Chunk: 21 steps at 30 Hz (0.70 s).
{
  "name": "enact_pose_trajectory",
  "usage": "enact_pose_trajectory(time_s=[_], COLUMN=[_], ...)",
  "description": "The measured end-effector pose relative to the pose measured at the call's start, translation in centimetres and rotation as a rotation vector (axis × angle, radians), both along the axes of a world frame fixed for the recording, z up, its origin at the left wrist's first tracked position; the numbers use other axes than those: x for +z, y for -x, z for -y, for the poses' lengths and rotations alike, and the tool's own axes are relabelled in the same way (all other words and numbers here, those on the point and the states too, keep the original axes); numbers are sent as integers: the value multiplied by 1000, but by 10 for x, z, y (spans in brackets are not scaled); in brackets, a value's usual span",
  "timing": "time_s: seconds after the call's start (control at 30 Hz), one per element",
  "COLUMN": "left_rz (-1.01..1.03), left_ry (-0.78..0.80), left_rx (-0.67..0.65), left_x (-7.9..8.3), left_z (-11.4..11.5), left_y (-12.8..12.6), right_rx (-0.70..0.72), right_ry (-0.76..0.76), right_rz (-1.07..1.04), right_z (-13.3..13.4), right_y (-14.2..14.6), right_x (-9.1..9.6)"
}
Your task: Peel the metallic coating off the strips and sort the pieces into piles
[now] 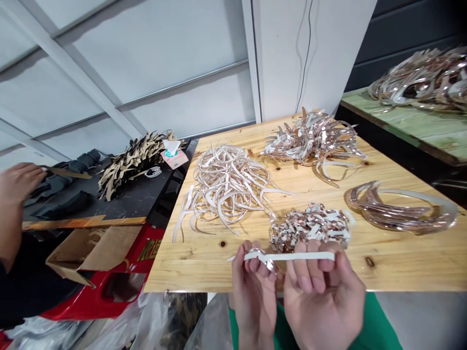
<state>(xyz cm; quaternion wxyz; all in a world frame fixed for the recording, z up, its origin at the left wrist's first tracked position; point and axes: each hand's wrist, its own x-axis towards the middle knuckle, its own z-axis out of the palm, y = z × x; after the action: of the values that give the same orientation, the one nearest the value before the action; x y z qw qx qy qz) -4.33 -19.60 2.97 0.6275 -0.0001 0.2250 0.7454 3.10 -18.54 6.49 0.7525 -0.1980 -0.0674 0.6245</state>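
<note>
My left hand (253,287) and my right hand (323,291) are raised at the near edge of a pale wooden table (204,262). Both pinch one thin white strip (292,255) stretched level between them. Its left end curls round a shiny rose-gold piece at my left fingers. Just beyond the strip lies a heap of small rose-gold and white cut pieces (310,226).
The table also bears a tangle of curved white strips (226,184), a rose-gold strip pile (314,138) at the back and stacked curved bands (397,209) at right. Another person's hand (16,182) works at a black bench to the left, beside tan pieces (133,160) and a tissue pack (173,155).
</note>
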Motion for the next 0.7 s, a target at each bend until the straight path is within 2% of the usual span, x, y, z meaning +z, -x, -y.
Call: enact_pose_trajectory(time_s=[0.07,0.13,0.2,0.27,0.37,0.53,0.7], left_rz=[-131,-294,-418,-496,-560,-787,-1225], left_ry=[-57,-115,-134,-122,-123,-160,52], left_rx=[165,305,351,340,319,240,83], left_x=[-3,-6,-7,-8,-13,-24,-17], left_z=[2,5,9,14,18,23,29], left_y=[4,6,8,8,10,19,24], right_rx=[76,195,329,465,582,504,459], right_ry=[2,-7,-19,-75,-228,-350,-471], right_rz=[126,362,678,939,1113,1296,1305], right_z=[3,6,9,11,11,10,8], right_y=[5,9,13,13,7,-7,-11], right_x=[-10,-21,-31,-36,-38,-39,-43])
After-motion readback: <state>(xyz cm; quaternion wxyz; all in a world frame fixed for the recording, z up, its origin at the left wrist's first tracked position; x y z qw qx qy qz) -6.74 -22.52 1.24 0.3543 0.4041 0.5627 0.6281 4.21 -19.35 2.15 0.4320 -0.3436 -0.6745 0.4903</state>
